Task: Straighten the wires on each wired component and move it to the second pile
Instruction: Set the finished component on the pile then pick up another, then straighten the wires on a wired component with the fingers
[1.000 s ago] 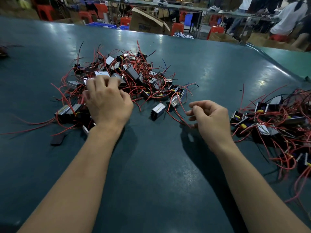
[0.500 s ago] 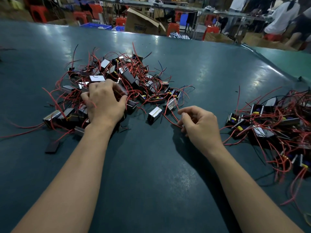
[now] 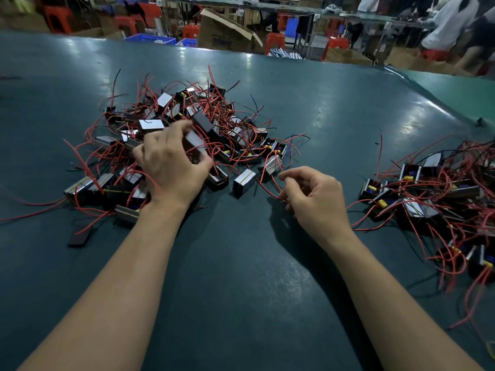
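Left hand (image 3: 171, 167) gripping a component (image 3: 195, 144) at the near side of the first pile (image 3: 187, 129).

The component, dark with a pale face, is sitting between the curled fingers and thumb, just above the tangle of red wires. The right hand (image 3: 314, 198) is resting on the table (image 3: 241, 277) beside the pile, fingers curled, pinching a red wire (image 3: 267, 191) near a loose block (image 3: 243, 182). The second pile (image 3: 434, 194) is lying well apart, to the right.

Tangled pile (image 3: 187, 135) left, second pile (image 3: 439, 199) right
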